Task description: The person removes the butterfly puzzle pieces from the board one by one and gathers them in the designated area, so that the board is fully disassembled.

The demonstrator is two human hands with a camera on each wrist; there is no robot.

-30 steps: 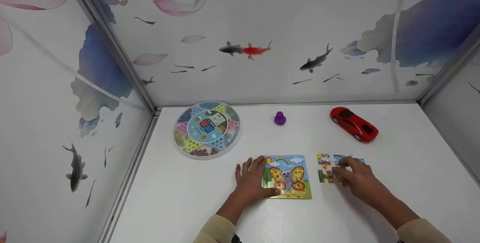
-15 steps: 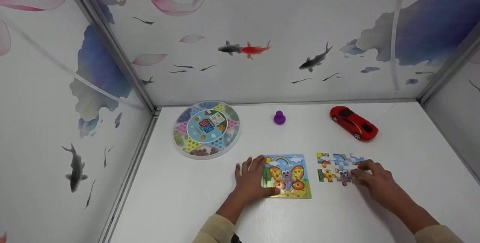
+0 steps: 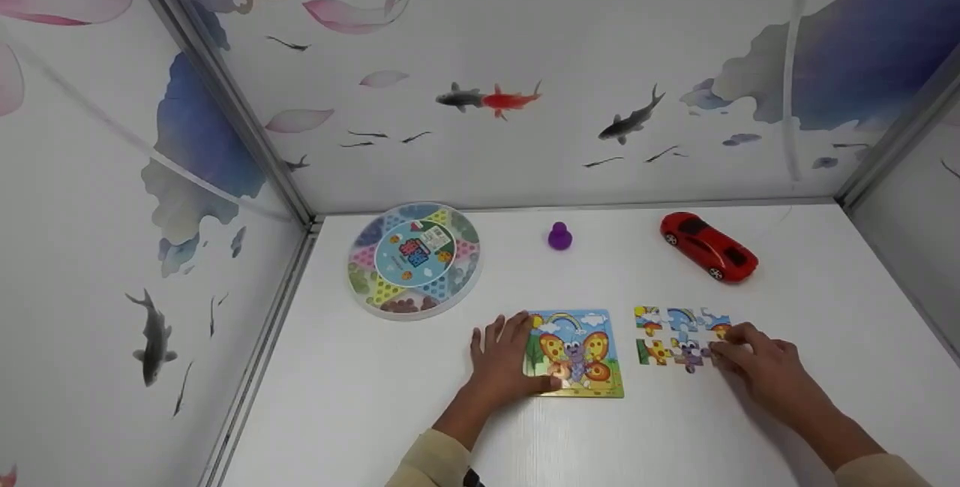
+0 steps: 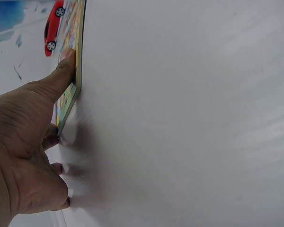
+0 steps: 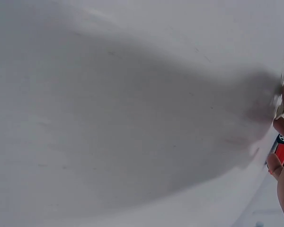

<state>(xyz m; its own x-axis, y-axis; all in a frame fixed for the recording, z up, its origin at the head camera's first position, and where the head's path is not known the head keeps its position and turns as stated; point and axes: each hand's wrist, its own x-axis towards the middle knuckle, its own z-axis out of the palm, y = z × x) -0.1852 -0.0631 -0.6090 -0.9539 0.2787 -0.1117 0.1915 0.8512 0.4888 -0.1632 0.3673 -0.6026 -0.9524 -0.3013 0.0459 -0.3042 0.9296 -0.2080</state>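
Observation:
A square butterfly picture puzzle point(image 3: 585, 344) lies flat on the white table. My left hand point(image 3: 499, 359) rests over its left side with spread fingers; in the left wrist view the thumb point(image 4: 62, 71) presses on the puzzle's face. To the right are several loose jigsaw pieces point(image 3: 682, 320), laid in two rows. At the right end of the lower row, my right hand point(image 3: 769, 374) pinches a puzzle piece between thumb and fingers, which mostly hide it. The right wrist view catches only the fingertips point(image 5: 280, 125) at its right edge.
A round Chinese checkers set point(image 3: 360, 277) lies at the back left. A small purple knobbed object point(image 3: 559, 237) stands at the back middle, and a red toy car point(image 3: 709, 247) at the back right. Printed panels point(image 3: 525, 164) border the table.
My right hand has moved right, from over the lower row's middle to its right end, uncovering the butterfly-face piece. The left hand has stayed on the puzzle.

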